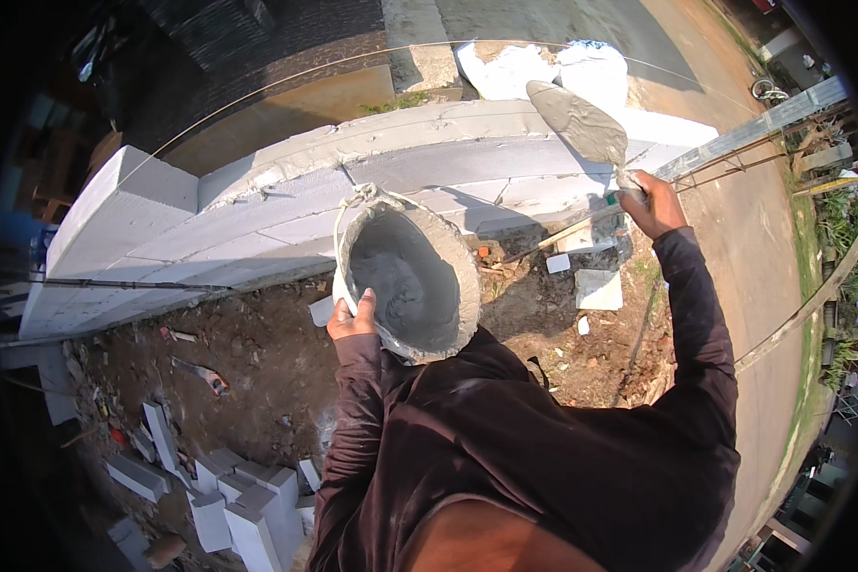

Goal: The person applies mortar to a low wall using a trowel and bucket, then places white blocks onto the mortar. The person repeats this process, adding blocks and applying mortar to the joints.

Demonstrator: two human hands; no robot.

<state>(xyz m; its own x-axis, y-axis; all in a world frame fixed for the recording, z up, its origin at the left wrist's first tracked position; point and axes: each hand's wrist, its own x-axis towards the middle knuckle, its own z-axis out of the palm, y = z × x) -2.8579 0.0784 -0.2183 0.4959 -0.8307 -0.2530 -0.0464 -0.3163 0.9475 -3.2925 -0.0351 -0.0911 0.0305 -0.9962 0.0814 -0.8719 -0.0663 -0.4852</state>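
Grey trowel juts from right hand (left hand grips bucket).

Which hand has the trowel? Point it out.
The right hand: it alone grips the trowel, while the left hand holds the bucket.

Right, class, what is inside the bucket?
Grey mortar lies low in the bucket and coats its inside. The left hand covers a little of the bucket's edge. The mortar hides whatever is beneath it, so its depth cannot be told.
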